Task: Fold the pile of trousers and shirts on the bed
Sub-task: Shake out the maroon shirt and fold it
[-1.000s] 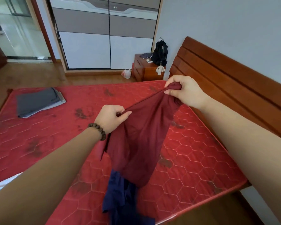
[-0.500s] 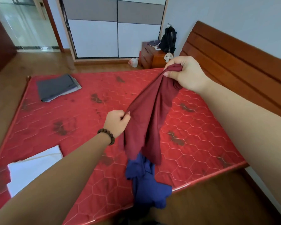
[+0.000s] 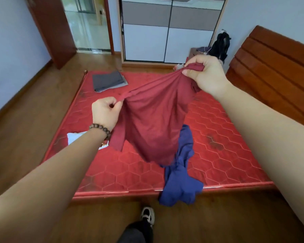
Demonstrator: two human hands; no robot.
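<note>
The dark red garment [image 3: 153,123] now hangs spread between both hands above the bed [image 3: 226,137], where a second ago it drooped in a narrow bunch. The right hand [image 3: 204,76] grips one gathered edge, high and far; the left hand [image 3: 106,113] pinches the other, lower and to the left. It looks opened out for folding. A blue garment [image 3: 181,183] trails over the near edge; folded grey clothes [image 3: 108,80] lie far left.

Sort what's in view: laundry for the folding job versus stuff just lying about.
Job: maroon garment, gripped by left hand and right hand; blue garment; folded grey clothes; white item; bed.
Lying about: black bag; nightstand.
</note>
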